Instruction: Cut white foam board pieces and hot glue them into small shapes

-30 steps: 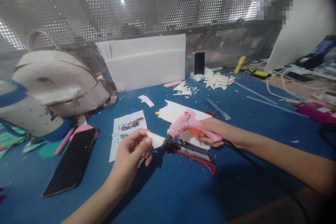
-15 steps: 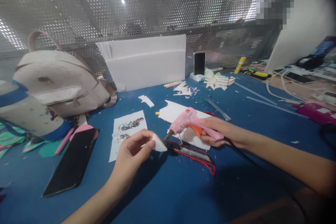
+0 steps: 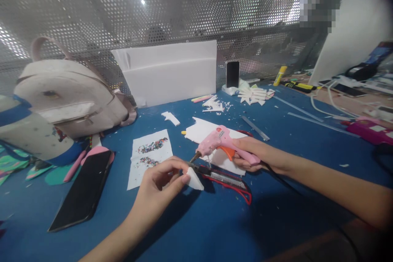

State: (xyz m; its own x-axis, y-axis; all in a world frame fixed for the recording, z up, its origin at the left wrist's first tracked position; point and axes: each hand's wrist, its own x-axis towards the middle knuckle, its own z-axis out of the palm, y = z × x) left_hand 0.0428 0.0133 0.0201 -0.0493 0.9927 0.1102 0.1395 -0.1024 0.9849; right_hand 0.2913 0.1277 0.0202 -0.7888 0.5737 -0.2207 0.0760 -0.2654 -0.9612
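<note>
My left hand pinches a small white foam piece between thumb and fingers, low over the blue table. My right hand grips a pink glue gun with an orange trigger. Its nozzle points down and left, a little above and apart from the foam piece. A red and black utility knife lies on the table just under the nozzle. A white foam sheet lies behind the gun.
A paper with glitter lies left of my hands and a black phone farther left. A pale backpack and a white foam board stand at the back. Foam scraps, clear glue sticks, cables and a pink box sit right.
My left hand has carried the foam piece down and to the right, away from the nozzle. The glue gun has lifted slightly and its tip has drawn back from the piece.
</note>
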